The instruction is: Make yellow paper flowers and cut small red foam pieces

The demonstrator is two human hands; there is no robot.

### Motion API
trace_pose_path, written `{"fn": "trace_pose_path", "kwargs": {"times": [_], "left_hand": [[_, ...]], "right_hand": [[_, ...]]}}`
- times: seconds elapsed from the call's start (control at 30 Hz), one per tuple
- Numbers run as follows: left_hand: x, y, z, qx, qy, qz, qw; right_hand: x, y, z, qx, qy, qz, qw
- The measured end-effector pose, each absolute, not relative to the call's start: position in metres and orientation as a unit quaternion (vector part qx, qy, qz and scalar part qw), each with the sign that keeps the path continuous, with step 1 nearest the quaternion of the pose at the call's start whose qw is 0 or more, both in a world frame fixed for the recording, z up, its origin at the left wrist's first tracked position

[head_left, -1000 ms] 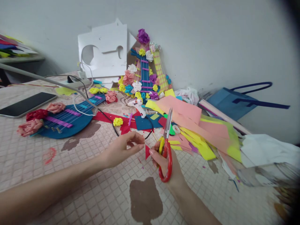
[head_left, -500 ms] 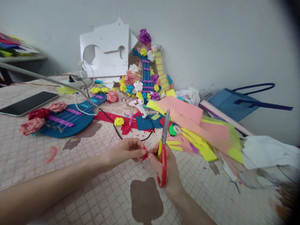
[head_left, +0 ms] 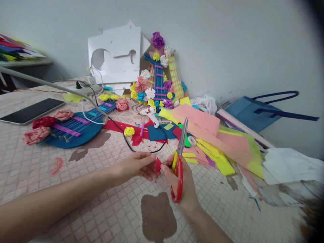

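Observation:
Between my two hands, a small folded piece of red paper point(head_left: 158, 165) stands over the table. My left hand point(head_left: 139, 166) has its fingers closed at the paper's left side, partly behind it. My right hand point(head_left: 186, 184) keeps a pair of scissors point(head_left: 179, 182) with red and yellow handles against its palm. The scissor blades point up and away and look closed. The right thumb and fingertip meet at the right edge of the red paper. Beyond the hands lie a yellow paper flower point(head_left: 129, 131) and a red paper strip point(head_left: 115, 126).
A white glue gun point(head_left: 151, 115) with a black cord lies ahead. To the left are a blue paper guitar point(head_left: 73, 136) and a phone point(head_left: 32, 111). Pink paper sheets point(head_left: 199, 118) and yellow strips point(head_left: 217, 157) spread rightward. Flower-covered guitars point(head_left: 159, 81) lean on the wall.
The red paper has turned upright and shows more of its face. My left thumb has shifted up and my left fingers have spread slightly; the scissors stay in my right hand.

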State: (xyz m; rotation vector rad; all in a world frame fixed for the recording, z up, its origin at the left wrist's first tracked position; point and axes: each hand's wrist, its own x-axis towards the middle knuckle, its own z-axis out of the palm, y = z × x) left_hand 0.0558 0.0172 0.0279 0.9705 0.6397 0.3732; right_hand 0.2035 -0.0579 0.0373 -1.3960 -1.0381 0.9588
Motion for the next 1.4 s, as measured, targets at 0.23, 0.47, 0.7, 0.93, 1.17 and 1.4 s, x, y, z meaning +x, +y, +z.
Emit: {"fn": "trace_pose_path", "kwargs": {"times": [0.23,0.47,0.7,0.93,1.17,1.4], "left_hand": [[0.054,0.016,0.027,0.348,0.265,0.046,0.898],[0.056,0.014,0.03,0.401,0.29,0.135,0.858],[0.057,0.013,0.033,0.526,0.313,0.234,0.755],[0.042,0.04,0.043,0.526,0.319,0.239,0.751],[0.025,0.06,0.06,0.531,0.295,0.242,0.756],[0.02,0.066,0.061,0.532,0.282,0.236,0.763]], "right_hand": [[0.207,-0.06,0.032,-0.566,-0.473,0.401,0.544],[0.204,-0.06,0.039,-0.581,-0.455,0.401,0.543],[0.204,-0.058,0.033,-0.595,-0.445,0.388,0.546],[0.217,-0.059,0.029,-0.557,-0.495,0.474,0.469],[0.222,-0.057,0.028,-0.586,-0.539,0.472,0.379],[0.221,-0.061,0.023,-0.581,-0.583,0.469,0.321]]}}
